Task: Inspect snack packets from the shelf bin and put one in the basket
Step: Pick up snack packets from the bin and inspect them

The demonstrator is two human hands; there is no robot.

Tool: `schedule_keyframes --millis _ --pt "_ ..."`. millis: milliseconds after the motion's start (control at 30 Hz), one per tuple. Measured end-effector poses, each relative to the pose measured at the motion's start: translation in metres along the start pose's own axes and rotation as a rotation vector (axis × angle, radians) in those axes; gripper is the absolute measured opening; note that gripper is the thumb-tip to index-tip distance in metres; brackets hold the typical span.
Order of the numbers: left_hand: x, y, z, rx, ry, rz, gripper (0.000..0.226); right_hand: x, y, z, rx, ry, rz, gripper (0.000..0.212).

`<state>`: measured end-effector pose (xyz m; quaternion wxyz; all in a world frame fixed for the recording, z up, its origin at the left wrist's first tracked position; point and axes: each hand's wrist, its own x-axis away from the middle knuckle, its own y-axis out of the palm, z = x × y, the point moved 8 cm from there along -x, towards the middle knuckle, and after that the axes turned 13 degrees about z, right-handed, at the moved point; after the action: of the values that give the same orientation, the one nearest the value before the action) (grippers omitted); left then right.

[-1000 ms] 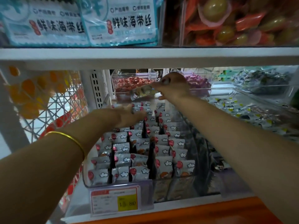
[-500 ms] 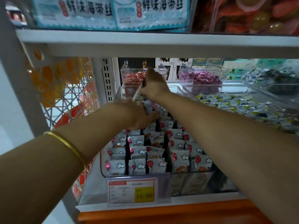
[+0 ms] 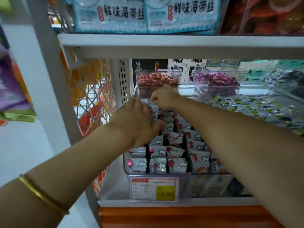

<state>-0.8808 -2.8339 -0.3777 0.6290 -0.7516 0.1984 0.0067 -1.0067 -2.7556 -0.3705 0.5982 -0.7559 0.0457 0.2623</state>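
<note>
Head view: the right hand (image 3: pixel 164 100) curls its fingers (image 3: pixel 153 100) onto the rearmost snack packets (image 3: pixel 176 164); whether they pinch one I cannot tell. Just beside them, the left hand (image 3: pixel 136 124) lies flat on the rows, fingers straight. The clear shelf bin (image 3: pixel 190 91) surrounds both.

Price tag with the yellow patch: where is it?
Head view, bottom centre: the price tag fronts the snack packet bin, just above the orange ledge.
</note>
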Motion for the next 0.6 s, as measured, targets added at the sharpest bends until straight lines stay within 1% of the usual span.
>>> schedule_keyframes --millis 67,200,333,433,500,600 --pt "0.0 0.001 0.0 0.016 0.01 0.018 0.081 0.003 0.002 0.002 0.005 -0.012 -0.05 0.033" --pt "-0.003 0.002 0.001 0.022 0.016 0.053 0.082 0.008 -0.035 0.01 -0.243 0.116 0.102 0.028" --pt "0.001 -0.003 0.002 0.026 0.024 0.085 0.075 0.041 -0.077 0.012 -0.44 0.179 0.204 0.026" --pt "0.007 -0.017 0.003 0.014 -0.011 0.179 0.068 0.093 -0.099 0.007 -0.549 0.172 0.22 0.023" --pt "0.017 -0.029 0.005 0.062 -0.061 0.278 0.064 0.13 -0.11 0.005 -0.603 0.168 0.218 0.021" --pt "0.043 -0.037 0.018 0.154 -0.073 0.381 0.053 0.17 -0.119 0.004 -0.601 0.161 0.213 0.018"
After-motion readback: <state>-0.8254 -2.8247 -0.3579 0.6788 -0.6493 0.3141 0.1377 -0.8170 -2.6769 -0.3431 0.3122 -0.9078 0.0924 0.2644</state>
